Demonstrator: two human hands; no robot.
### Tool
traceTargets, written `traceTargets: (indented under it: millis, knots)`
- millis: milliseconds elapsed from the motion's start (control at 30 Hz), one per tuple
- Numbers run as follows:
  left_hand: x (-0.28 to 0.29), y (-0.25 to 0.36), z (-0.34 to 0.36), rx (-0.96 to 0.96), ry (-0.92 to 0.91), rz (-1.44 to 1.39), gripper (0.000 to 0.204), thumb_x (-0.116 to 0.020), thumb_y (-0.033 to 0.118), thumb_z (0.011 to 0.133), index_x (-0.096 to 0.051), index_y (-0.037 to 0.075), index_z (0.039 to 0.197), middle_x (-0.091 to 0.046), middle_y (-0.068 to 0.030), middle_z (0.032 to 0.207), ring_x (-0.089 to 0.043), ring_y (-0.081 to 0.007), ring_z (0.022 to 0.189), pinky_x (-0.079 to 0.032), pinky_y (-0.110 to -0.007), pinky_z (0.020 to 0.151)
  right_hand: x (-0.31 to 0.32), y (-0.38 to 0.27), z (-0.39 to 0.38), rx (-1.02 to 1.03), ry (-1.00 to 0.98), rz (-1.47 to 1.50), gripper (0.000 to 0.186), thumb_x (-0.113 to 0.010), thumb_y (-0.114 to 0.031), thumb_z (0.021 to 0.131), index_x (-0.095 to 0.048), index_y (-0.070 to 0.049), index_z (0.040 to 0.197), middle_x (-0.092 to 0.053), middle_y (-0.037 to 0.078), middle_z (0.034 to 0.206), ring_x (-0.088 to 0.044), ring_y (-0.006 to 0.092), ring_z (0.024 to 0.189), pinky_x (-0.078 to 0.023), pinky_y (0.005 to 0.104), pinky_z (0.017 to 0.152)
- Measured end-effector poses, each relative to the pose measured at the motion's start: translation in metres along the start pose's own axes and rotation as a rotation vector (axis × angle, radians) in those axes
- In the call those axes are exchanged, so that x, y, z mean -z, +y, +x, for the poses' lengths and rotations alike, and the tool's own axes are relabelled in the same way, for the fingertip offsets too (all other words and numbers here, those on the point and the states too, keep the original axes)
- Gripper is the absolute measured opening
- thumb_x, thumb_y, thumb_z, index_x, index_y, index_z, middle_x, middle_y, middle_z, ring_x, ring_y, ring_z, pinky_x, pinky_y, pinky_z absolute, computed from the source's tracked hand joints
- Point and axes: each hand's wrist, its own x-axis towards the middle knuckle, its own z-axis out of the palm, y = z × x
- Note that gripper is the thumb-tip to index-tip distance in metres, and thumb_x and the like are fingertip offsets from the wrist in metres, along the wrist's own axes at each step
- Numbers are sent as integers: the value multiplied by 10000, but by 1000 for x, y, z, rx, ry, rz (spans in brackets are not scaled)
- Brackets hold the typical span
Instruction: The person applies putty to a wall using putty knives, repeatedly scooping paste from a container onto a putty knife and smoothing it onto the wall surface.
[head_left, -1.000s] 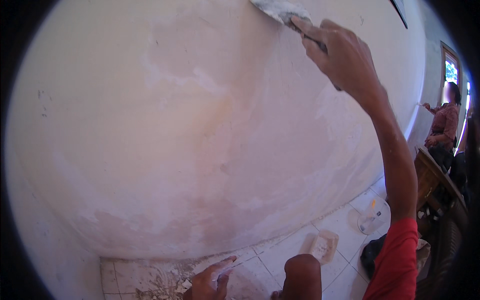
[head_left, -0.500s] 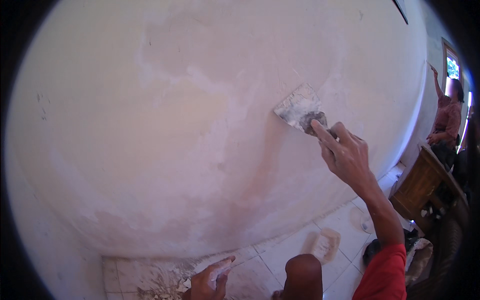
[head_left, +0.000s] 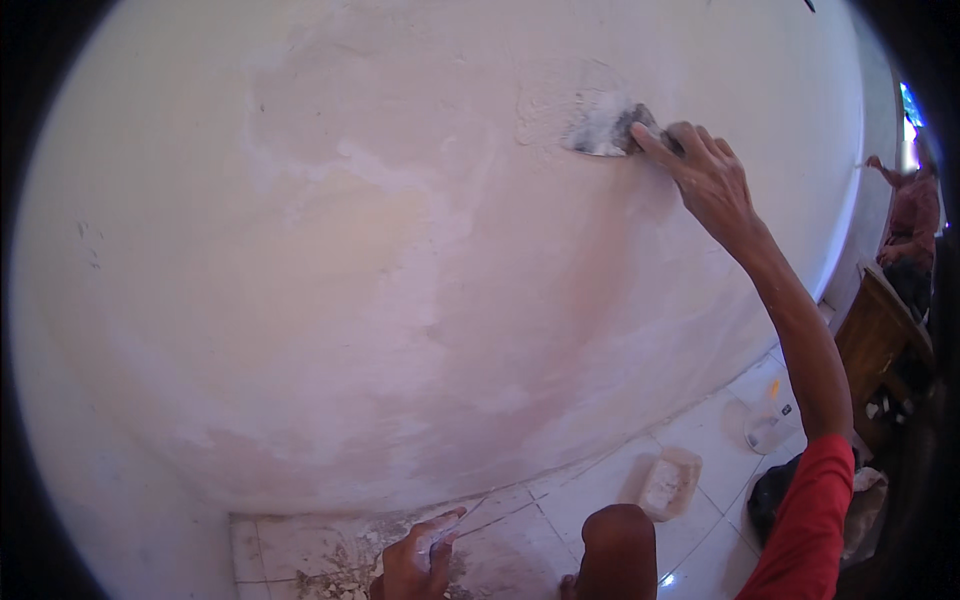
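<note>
My right hand (head_left: 700, 170) is closed on a putty knife (head_left: 598, 128), whose broad blade, smeared with white filler, lies against the upper wall (head_left: 350, 300). A rough wet patch surrounds the blade. Lower on the wall are uneven pale and pinkish-grey patches. My left hand (head_left: 420, 555) is low at the bottom of the view, fingers loosely curved with the thumb apart and white residue on them; I see no tool in it. It is beside my bare knee (head_left: 615, 545), above the dusty floor.
A shallow tray (head_left: 668, 485) with white residue and a clear container (head_left: 765, 425) stand on the tiles (head_left: 570, 480). Scraps (head_left: 330, 585) lie at lower left. Dark bags (head_left: 772, 490) and a wooden cabinet (head_left: 865, 330) are at right, where another person (head_left: 910, 205) stands near a window.
My right hand swept the knife down from the top of the wall, then back up to a middle-upper height. My left hand stayed low. The other person's arm rose, then lowered.
</note>
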Motion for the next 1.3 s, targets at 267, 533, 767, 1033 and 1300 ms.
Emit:
traceTargets:
  millis: [267,533,767,1033,1300]
  knots:
    - [-2,3,6,-98,6,-209,401,-563,342,968,-514,223,1347,-571,-231,1155,-626,-343,989,-504,-442,821,34,-10,-67,-538,-163,329,471,-651,-68,872,-623,-196,1325,-555,56,829,-562,220,713,-481,358,666]
    - [0,0,8,-102,-6,-338,388,-559,345,970,-546,185,1322,-607,-233,1100,-636,-327,957,-500,-439,815,37,-77,40,-634,186,549,426,-648,-195,867,-642,-120,1287,-603,167,823,-605,313,717,-498,398,712]
    - [-4,-11,6,-22,10,-354,384,-555,348,971,-574,152,1301,-639,-235,1053,-644,-314,930,-496,-436,809,29,-147,22,-439,85,531,587,-699,-144,813,-553,-160,1381,-544,115,874,-606,246,604,-485,352,472]
    - [1,1,6,-113,95,-342,411,-564,367,957,-608,97,1264,-691,-189,859,-636,-256,729,-493,-407,761,48,-164,-83,-428,-25,576,530,-675,-44,823,-610,-151,1338,-463,75,749,-518,219,561,-443,350,478]
    - [1,3,10,-84,-7,-355,352,-573,284,949,-608,109,1253,-647,-149,748,-595,-208,674,-485,-381,683,60,-60,26,-674,224,471,408,-638,-165,877,-643,-99,1279,-605,169,784,-601,284,696,-481,427,661]
